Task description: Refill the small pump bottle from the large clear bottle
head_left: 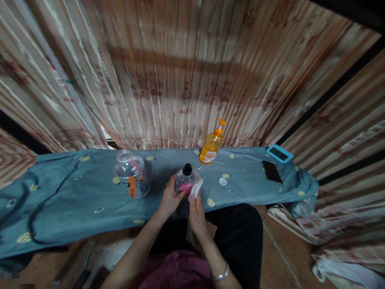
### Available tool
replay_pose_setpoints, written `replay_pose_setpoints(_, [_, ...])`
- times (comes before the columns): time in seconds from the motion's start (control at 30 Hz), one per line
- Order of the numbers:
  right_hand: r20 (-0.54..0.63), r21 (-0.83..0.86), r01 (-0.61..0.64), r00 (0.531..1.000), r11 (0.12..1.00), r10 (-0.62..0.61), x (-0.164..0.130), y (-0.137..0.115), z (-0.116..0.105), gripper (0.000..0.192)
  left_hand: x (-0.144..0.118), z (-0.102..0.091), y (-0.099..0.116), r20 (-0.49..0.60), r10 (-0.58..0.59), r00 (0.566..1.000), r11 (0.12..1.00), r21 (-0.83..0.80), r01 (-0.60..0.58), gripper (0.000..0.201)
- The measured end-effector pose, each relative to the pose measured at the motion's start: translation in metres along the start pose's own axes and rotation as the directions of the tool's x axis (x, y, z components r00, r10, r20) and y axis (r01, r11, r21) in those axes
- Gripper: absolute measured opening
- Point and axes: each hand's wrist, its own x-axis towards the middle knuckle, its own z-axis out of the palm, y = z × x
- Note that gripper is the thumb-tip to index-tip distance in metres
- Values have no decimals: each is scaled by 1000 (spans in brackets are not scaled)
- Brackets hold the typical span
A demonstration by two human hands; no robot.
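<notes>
The fingers of the left hand (pixel 170 197) are wrapped around the side of a clear plastic bottle with a black cap (pixel 182 178), upright near the front edge of the desk (pixel 90 188); those of the right hand (pixel 196 208) pinch a folded white tissue (pixel 196 187) against its other side, hiding part of its pink label, whose print is unreadable. To the left stands a wide clear plastic jar (pixel 138 185) with an orange label, its dark characters too small to read. Right of the tissue lies a white round disc (pixel 223 182); behind, an amber pump bottle (pixel 212 142) carries a pale label with illegible reddish writing. Farther right are a black smartphone (pixel 272 171) and a light-blue-framed device (pixel 279 153). Patterned beige curtains (pixel 168 80), bearing blurred reddish characters, close off the back.
</notes>
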Motion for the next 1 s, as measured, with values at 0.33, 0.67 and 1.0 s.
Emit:
replay_pose_setpoints(0.33, [-17,150,12,1000,989,-10,29,-7,14,84,-4,-6,6,-135,-77,988,996,-48,71,52])
replay_pose_setpoints(0.67, [-21,355,-169,982,920,189,39,37,14,69,18,-9,40,-159,-39,987,985,-174,11,62])
replay_pose_setpoints(1.0, [-10,119,-92,996,989,94,52,39,-19,31,89,55,19,21,-11,1000,995,-96,13,55])
